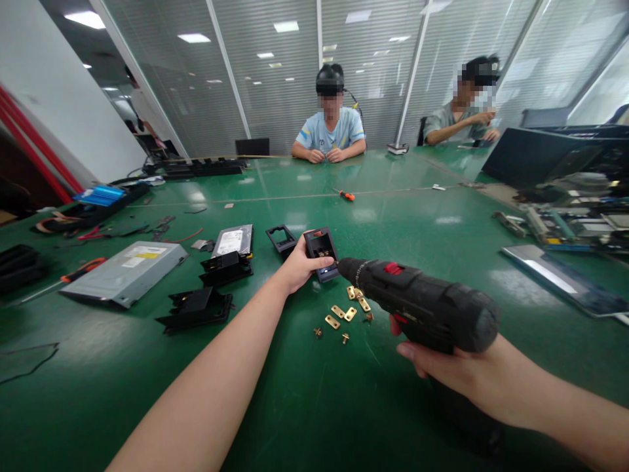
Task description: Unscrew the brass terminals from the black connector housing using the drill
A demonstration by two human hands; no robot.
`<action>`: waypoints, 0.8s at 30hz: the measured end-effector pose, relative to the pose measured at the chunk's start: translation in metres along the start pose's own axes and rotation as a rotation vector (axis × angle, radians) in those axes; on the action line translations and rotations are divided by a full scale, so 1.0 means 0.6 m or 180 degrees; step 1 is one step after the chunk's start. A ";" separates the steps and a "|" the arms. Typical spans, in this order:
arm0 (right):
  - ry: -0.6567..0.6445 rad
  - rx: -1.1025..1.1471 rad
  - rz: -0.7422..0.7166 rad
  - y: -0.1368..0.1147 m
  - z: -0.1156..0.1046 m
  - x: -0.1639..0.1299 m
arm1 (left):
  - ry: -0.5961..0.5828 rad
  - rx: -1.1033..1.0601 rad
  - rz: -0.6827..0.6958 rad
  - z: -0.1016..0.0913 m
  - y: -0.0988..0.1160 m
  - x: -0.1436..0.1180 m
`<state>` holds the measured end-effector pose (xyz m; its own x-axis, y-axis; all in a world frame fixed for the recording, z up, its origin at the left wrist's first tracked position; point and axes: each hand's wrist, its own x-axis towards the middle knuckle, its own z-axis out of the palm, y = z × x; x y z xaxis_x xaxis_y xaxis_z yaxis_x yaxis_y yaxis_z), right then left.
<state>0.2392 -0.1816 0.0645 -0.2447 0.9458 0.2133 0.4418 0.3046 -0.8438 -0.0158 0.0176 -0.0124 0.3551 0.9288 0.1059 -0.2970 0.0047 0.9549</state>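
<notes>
One black housing [321, 252] in left hand [297, 267], one drill [422, 305] in right hand [455, 367]

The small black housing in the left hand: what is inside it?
The black housing, held by the left hand, is open toward the camera, showing a dark cavity with small brass-coloured bits. The drill tip enters at its lower right edge, hiding that corner.

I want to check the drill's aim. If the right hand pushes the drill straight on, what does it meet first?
Probably the small black housing held by the left hand; the drill in the right hand already points at it.
</notes>
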 end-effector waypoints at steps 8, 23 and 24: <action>-0.0278 -0.0026 0.0034 0.002 0.000 0.000 | -0.0014 0.0075 0.0038 -0.005 -0.003 0.002; -0.0187 -0.0154 0.0133 0.008 0.000 -0.008 | 0.0050 0.0072 -0.0026 0.000 0.000 0.003; -0.0177 -0.0148 0.0134 0.008 0.000 -0.008 | 0.0054 0.0069 -0.0034 0.000 0.000 0.002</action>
<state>0.2425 -0.1846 0.0598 -0.2719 0.9507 0.1494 0.4921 0.2707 -0.8274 -0.0151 0.0188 -0.0121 0.3430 0.9349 0.0910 -0.2739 0.0068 0.9617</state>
